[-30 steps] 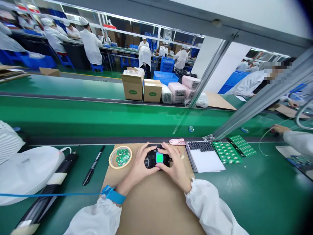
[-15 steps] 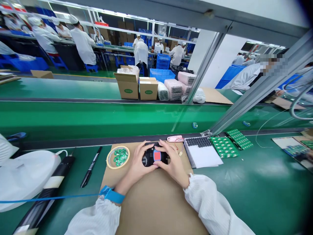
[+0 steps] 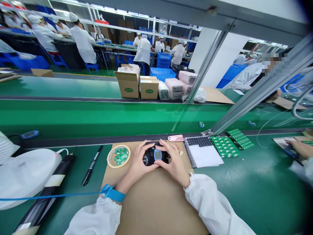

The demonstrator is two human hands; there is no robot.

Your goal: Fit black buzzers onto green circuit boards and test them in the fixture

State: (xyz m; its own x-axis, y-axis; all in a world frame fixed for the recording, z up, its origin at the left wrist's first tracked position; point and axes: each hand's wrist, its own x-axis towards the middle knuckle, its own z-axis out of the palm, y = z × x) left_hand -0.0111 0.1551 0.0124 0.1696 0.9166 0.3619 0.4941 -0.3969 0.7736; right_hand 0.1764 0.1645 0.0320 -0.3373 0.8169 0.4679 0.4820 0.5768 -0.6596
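Note:
A small black device (image 3: 154, 156) with a lit pale-blue screen lies on a brown cardboard mat (image 3: 151, 199). Both my hands grip it. My left hand (image 3: 137, 163) wraps its left end, fingers curled over the top. My right hand (image 3: 172, 161) holds the right end, thumb by the screen. A blue wrist strap (image 3: 112, 194) with a blue cord sits on my left wrist. A tape ring (image 3: 118, 156) with small green circuit boards inside lies just left of the device.
A pink part (image 3: 175, 138), a tray of black round pads over white sheets (image 3: 202, 150) and green circuit panels (image 3: 225, 146) lie to the right. A black marker (image 3: 91, 165), black tube (image 3: 46, 192) and white bag (image 3: 24, 174) lie left. Another person's hand (image 3: 299, 148) is far right. Beyond runs a green conveyor (image 3: 97, 119).
The device's screen went from green to red to pale blue. My hands stay on it. A blue item rides the conveyor at left, and another person's hand appears at the right edge.

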